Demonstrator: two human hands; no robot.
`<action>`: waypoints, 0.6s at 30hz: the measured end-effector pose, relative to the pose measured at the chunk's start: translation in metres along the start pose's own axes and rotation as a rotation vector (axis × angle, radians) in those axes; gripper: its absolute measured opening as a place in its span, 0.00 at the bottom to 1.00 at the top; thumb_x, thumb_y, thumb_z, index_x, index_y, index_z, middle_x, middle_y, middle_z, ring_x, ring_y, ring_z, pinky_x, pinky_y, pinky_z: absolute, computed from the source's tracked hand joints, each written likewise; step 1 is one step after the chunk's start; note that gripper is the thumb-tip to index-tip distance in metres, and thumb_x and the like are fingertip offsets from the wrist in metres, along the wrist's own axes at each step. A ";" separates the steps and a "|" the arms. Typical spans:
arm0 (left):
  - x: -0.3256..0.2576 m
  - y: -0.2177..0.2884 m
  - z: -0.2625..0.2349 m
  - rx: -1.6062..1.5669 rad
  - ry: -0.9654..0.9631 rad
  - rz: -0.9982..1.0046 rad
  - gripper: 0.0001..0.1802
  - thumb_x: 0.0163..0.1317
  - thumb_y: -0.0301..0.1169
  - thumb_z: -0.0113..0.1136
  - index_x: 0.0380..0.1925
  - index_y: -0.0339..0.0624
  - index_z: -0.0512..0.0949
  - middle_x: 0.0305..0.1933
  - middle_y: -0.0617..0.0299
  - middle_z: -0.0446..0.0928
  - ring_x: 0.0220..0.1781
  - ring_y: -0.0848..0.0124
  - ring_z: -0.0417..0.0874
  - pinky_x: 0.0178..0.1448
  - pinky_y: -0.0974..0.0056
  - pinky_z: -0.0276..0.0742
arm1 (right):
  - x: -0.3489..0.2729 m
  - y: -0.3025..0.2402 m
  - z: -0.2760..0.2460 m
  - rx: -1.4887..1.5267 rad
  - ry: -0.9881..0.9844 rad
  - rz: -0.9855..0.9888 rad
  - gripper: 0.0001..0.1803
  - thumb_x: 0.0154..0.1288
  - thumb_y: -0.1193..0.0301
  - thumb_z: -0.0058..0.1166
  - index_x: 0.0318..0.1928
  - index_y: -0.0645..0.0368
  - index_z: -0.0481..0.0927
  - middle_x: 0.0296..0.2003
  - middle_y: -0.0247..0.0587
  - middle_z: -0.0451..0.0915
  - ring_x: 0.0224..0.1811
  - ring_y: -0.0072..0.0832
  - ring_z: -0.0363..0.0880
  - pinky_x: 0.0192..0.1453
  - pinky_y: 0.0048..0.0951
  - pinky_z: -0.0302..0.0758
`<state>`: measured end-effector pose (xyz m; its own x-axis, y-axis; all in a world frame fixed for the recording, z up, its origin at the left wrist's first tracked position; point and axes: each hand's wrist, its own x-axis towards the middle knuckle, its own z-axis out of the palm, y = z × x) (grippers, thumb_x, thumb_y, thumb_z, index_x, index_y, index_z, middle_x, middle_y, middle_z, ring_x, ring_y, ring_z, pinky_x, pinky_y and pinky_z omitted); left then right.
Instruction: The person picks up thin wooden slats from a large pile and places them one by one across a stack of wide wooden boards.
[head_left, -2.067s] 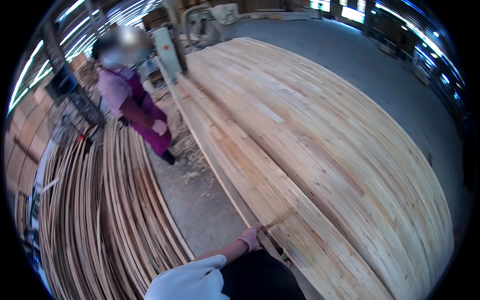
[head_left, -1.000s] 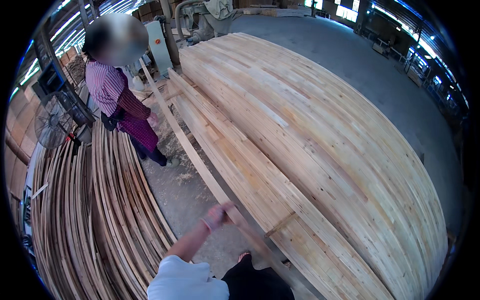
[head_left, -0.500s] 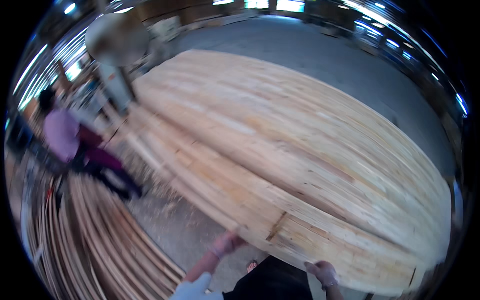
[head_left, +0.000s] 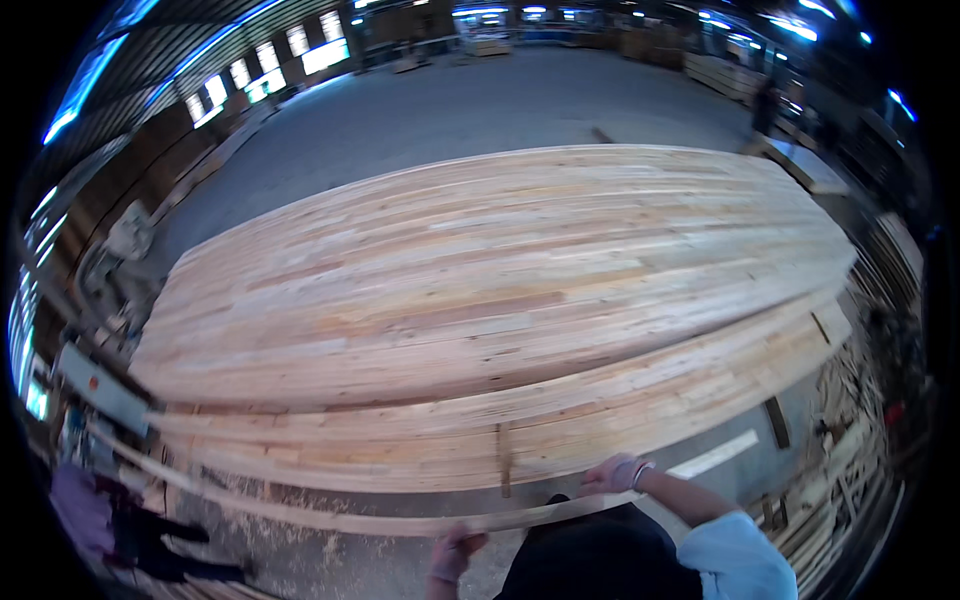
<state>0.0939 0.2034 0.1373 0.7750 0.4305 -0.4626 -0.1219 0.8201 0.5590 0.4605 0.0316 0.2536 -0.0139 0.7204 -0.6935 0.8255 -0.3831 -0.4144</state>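
Note:
A long, narrow pale wooden strip [head_left: 370, 522] runs crosswise in front of my body. My left hand [head_left: 457, 553] is closed on it near the lower middle, left of my dark apron. Farther right, my right hand [head_left: 608, 475] is curled over the same strip; its fingertips are partly blurred. Both hands wear thin, pale gloves. Just beyond the strip lies a narrow wooden panel [head_left: 400, 445] with a short brown crosspiece [head_left: 503, 460] on it. Behind that panel spreads a wide panel of joined wooden strips [head_left: 480, 270].
A person in a purple top [head_left: 85, 515] stands at the lower left, near a grey metal cabinet [head_left: 100, 385]. Wood shavings [head_left: 290, 545] litter the floor. Loose wooden offcuts [head_left: 825, 500] are piled at the right. Another person [head_left: 765, 105] is far back right.
My view has swung right, so the panels now lie more crosswise. The strip now stands apart from the narrow panel's front edge, closer to my body, with my hands on it.

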 end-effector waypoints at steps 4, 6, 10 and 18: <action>-0.029 0.039 -0.028 -0.114 0.375 0.239 0.21 0.63 0.44 0.56 0.46 0.39 0.75 0.42 0.55 0.80 0.40 0.61 0.83 0.48 0.55 0.82 | -0.061 0.133 0.036 -0.004 0.031 0.570 0.45 0.58 0.30 0.33 0.61 0.51 0.73 0.63 0.43 0.69 0.67 0.42 0.63 0.70 0.42 0.57; -0.033 0.045 -0.064 -0.260 0.507 0.330 0.22 0.60 0.49 0.59 0.43 0.42 0.76 0.41 0.57 0.81 0.36 0.62 0.82 0.45 0.55 0.83 | -0.103 0.120 0.011 0.050 -0.036 0.568 0.45 0.56 0.29 0.35 0.62 0.48 0.72 0.67 0.40 0.64 0.70 0.38 0.58 0.72 0.40 0.53; -0.044 0.040 -0.024 -0.327 0.249 0.374 0.20 0.64 0.47 0.54 0.43 0.43 0.77 0.36 0.60 0.81 0.35 0.64 0.82 0.46 0.56 0.82 | -0.086 0.089 0.017 0.229 0.026 0.438 0.33 0.51 0.35 0.52 0.48 0.44 0.81 0.45 0.38 0.82 0.50 0.37 0.79 0.57 0.35 0.72; 0.008 -0.078 0.106 -0.025 -0.139 -0.230 0.22 0.65 0.50 0.50 0.41 0.40 0.76 0.41 0.54 0.81 0.42 0.59 0.82 0.56 0.51 0.75 | 0.005 -0.015 0.009 0.244 0.172 -0.082 0.23 0.58 0.48 0.48 0.36 0.54 0.82 0.32 0.48 0.81 0.40 0.46 0.80 0.44 0.43 0.74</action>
<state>0.1750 0.1030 0.1629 0.8617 0.1773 -0.4755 0.0534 0.9001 0.4324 0.4428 0.0363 0.2514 0.0384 0.8341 -0.5503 0.6652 -0.4323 -0.6088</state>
